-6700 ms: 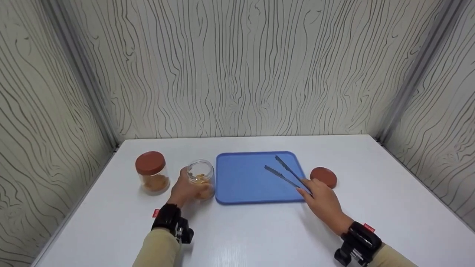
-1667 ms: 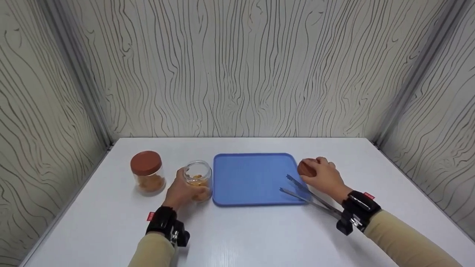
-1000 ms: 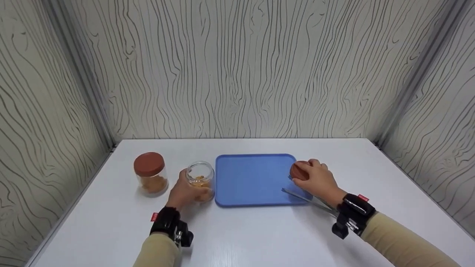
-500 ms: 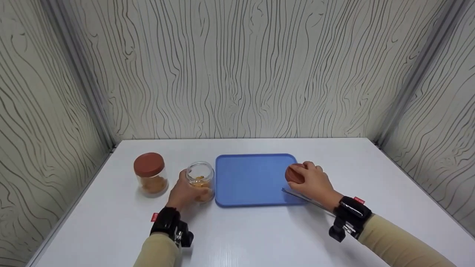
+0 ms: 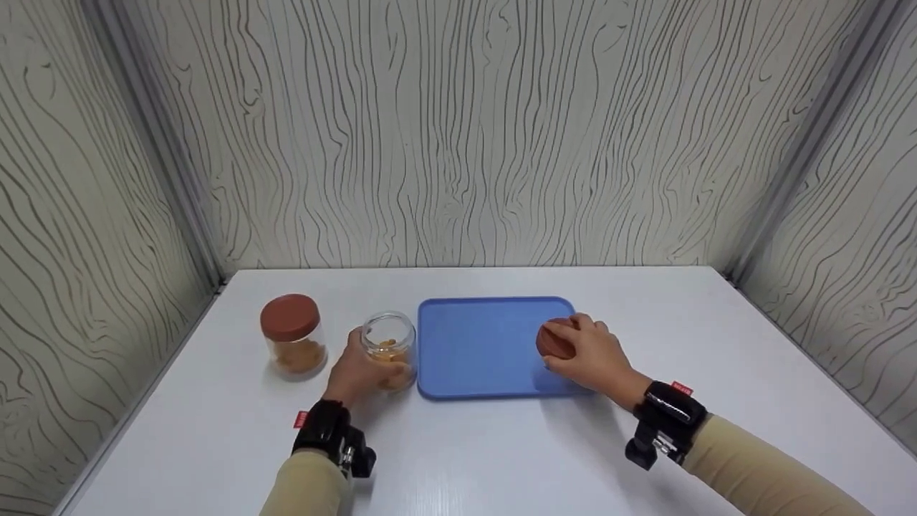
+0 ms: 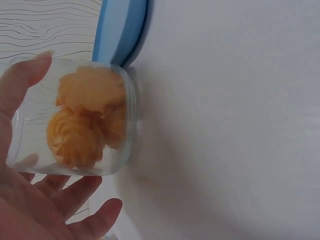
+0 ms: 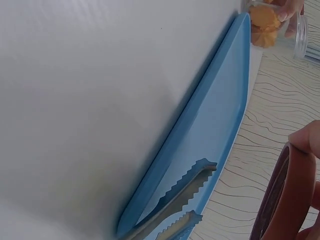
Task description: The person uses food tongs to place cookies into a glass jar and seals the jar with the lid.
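My left hand grips an uncapped clear jar standing at the left edge of the blue tray. Several swirled orange-yellow cookies lie at the bottom of this jar in the left wrist view. Above the tray's right part, my right hand holds a reddish-brown lid, tilted and pinched by its rim. Metal tongs with toothed tips lie across the tray's near right edge in the right wrist view. In the head view the right hand and arm hide them.
A second clear jar, with cookies inside and a reddish-brown lid on top, stands at the left of the white table. Wood-patterned panels enclose the back and both sides.
Earlier my right hand held the tongs; they now lie on the tray's edge. It has since picked up the lid from the table's right and carried it leftward over the tray.
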A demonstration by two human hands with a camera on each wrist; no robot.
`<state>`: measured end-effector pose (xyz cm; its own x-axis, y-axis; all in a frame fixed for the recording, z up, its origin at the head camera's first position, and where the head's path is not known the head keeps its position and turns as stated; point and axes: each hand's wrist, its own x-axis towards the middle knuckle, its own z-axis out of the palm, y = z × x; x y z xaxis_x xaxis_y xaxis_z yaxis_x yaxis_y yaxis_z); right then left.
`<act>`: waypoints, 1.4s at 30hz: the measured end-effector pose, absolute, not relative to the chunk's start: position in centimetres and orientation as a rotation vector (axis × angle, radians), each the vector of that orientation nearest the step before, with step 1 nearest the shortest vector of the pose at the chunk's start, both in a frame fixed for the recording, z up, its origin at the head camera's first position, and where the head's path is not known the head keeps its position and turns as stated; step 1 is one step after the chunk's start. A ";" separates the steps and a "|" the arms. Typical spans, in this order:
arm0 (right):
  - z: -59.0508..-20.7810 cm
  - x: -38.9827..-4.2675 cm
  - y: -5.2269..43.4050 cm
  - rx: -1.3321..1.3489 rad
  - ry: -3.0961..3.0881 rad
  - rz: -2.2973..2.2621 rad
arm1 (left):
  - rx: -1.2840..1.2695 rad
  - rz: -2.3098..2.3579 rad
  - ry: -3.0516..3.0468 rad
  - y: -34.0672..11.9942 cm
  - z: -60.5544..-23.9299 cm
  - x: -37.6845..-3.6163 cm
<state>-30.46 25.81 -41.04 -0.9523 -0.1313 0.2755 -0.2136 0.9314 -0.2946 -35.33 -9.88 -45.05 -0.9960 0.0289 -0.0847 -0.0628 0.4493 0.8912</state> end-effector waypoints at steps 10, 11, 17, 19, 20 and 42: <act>-40.9 -30.4 24.6 0.287 -2.834 0.480 | -0.045 1.607 2.601 -9.9 -45.2 -35.5; -40.9 -30.5 24.5 0.293 -2.830 0.480 | -0.042 1.608 2.605 -9.9 -45.3 -35.6; -41.0 -30.5 24.0 0.326 -2.796 0.502 | 0.027 1.631 2.639 -9.9 -45.4 -35.5; -41.0 -30.5 23.8 0.341 -2.791 0.507 | 0.022 1.642 2.633 -9.9 -45.4 -35.5; -41.0 -30.5 23.7 0.346 -2.790 0.507 | 0.018 1.645 2.630 -9.9 -45.4 -35.5; -40.7 -30.6 20.1 0.446 -2.768 0.575 | 0.007 1.755 2.507 -9.6 -45.9 -35.9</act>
<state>-30.59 20.14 -40.72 -0.9135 -0.2400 0.3286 -0.3510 0.8733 -0.3380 -35.87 -9.60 -45.88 -0.9967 0.0501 -0.0637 -0.0427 0.3434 0.9382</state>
